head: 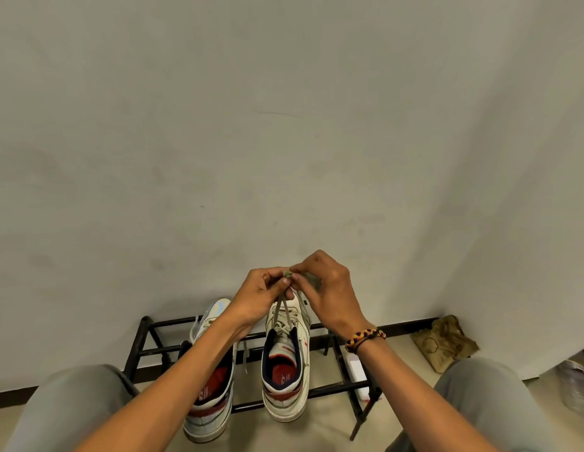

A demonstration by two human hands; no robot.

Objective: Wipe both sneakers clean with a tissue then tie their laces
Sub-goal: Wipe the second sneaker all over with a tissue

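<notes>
Nearest the camera, two knees in grey trousers (72, 402) frame the bottom corners of the view, and both bare forearms reach forward between them. Beyond the knees a black metal shoe rack (144, 347) stands on the pale floor against the wall, with two sneakers resting on its bars, heels toward the person and toes toward the wall. The left sneaker (209, 406), white with red and blue trim, lies partly under the left forearm, and one loose lace end hangs down between the two shoes. The right sneaker (285, 370), cream with a red insole, sits just beside it. Its laces (281, 309) rise from the eyelets up to the hands, which meet above the toe end. The left hand (258, 298) has its fingers curled, pinching the laces between thumb and fingertips. The right hand (326, 288), touching the left at the fingertips, also pinches the lace strands with curled fingers; a braided bracelet (365, 337) circles its wrist. To the right of the rack a white box (357, 370) lies on the floor, and farther right a crumpled brown paper bag (444, 342) rests against the skirting. Behind everything rises a plain off-white wall (284, 125).
</notes>
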